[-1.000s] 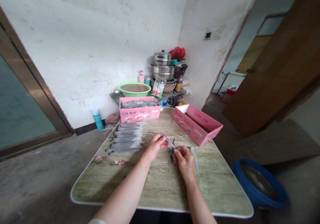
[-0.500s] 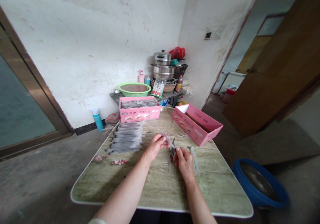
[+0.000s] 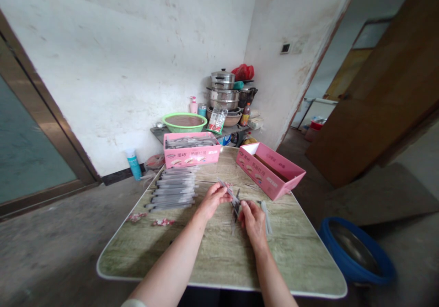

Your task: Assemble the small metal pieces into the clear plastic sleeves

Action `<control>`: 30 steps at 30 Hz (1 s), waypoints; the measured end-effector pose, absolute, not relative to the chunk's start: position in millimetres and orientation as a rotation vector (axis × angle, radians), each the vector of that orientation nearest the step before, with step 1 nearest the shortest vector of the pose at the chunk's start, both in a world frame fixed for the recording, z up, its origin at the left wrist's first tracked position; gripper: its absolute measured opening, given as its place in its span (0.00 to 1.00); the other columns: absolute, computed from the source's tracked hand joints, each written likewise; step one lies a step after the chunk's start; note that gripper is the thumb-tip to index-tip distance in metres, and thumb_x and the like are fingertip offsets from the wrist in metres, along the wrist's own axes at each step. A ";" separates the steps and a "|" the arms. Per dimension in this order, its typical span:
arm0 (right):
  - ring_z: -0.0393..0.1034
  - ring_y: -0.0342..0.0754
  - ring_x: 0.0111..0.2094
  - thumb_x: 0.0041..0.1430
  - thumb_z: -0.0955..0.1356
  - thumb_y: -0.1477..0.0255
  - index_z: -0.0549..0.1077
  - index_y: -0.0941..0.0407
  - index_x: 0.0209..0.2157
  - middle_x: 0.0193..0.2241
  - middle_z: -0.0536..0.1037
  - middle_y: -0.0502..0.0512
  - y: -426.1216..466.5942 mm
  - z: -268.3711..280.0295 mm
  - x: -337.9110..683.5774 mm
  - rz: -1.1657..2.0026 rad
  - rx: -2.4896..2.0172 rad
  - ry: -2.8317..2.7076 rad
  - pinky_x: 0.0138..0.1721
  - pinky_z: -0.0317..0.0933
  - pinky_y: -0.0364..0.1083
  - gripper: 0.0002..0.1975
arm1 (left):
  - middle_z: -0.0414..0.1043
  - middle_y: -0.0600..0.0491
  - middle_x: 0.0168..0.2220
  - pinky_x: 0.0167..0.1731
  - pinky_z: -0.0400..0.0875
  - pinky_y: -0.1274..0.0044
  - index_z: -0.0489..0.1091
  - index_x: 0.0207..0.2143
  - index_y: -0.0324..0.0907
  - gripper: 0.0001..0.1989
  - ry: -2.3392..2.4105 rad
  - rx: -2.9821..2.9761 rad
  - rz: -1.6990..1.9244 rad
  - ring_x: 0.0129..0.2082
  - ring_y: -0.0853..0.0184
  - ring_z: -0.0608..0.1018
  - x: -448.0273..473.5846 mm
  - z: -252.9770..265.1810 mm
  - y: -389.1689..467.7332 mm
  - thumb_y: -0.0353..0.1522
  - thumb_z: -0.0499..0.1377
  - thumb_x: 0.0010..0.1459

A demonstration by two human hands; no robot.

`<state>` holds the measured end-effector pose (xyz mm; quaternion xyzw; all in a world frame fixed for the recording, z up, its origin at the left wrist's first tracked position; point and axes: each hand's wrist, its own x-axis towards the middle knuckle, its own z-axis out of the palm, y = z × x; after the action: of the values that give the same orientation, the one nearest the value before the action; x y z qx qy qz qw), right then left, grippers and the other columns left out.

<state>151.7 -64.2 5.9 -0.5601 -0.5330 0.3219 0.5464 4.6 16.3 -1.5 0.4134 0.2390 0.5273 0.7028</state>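
Observation:
A slim translucent pen [image 3: 224,185] slants between my two hands above the table. My left hand [image 3: 212,201] is closed in a pinch near its upper end. Around its lower end, the thumb and fingers of my right hand [image 3: 252,216] are pressed together. Beneath the hands lies a small loose heap of pens [image 3: 235,209] with dark parts, partly covered by my fingers. Just right of my right hand a few pale pens [image 3: 266,218] lie side by side. To the left, a row of many grey pens [image 3: 174,189] with dark ends is stacked.
A pink box [image 3: 192,155] full of pens stands at the table's back left. Another pink box [image 3: 265,170], angled, sits back right. Behind are a green basin [image 3: 184,128] and stacked pots [image 3: 223,97]. A blue tub [image 3: 384,270] is on the floor at right.
Almost nothing differs. Both hands keep their grip on the pen, with only a very slight shift of the fingers.

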 end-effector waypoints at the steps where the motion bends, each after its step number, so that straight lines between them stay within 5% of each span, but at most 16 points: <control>1: 0.59 0.42 0.13 0.59 0.64 0.54 0.71 0.55 0.26 0.14 0.70 0.47 -63.8 5.9 151.7 0.762 -1.322 -1.264 0.16 0.52 0.42 0.19 | 0.76 0.46 0.36 0.36 0.74 0.72 0.71 0.41 0.36 0.20 0.533 0.922 1.173 0.32 0.65 0.78 4.7 -1.6 16.5 0.41 0.66 0.51; 8: 0.58 0.41 0.13 0.62 0.62 0.56 0.66 0.55 0.19 0.12 0.67 0.47 -62.6 2.5 151.7 0.703 -1.332 -1.334 0.18 0.52 0.41 0.23 | 0.75 0.46 0.36 0.36 0.74 0.72 0.71 0.43 0.36 0.21 0.524 0.939 1.157 0.33 0.65 0.78 4.8 -0.8 15.7 0.41 0.65 0.52; 18: 0.60 0.42 0.15 0.65 0.60 0.57 0.67 0.55 0.21 0.13 0.68 0.47 -62.5 -1.8 152.7 0.714 -1.341 -1.361 0.21 0.53 0.42 0.23 | 0.75 0.46 0.35 0.36 0.73 0.71 0.70 0.45 0.36 0.21 0.500 0.997 1.121 0.32 0.65 0.78 4.6 -1.3 14.1 0.41 0.64 0.53; 25: 0.61 0.44 0.18 0.63 0.61 0.58 0.65 0.54 0.19 0.14 0.67 0.48 -59.2 -5.3 162.4 0.332 -1.507 -1.262 0.25 0.53 0.42 0.22 | 0.75 0.47 0.34 0.35 0.74 0.71 0.70 0.45 0.37 0.24 0.682 1.037 1.266 0.30 0.64 0.78 1.4 -0.2 20.1 0.43 0.65 0.51; 30: 0.62 0.46 0.19 0.62 0.60 0.56 0.65 0.54 0.19 0.15 0.67 0.49 -55.7 -11.7 167.0 0.159 -1.639 -1.203 0.26 0.51 0.43 0.22 | 0.75 0.51 0.30 0.28 0.73 0.74 0.71 0.39 0.39 0.12 1.093 1.165 1.483 0.25 0.66 0.77 -6.2 -18.1 39.0 0.36 0.61 0.53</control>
<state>167.0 -55.7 -11.7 -0.6846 -0.5025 0.0666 0.5238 -6.2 39.0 -18.1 0.4738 0.4447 0.6031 0.4626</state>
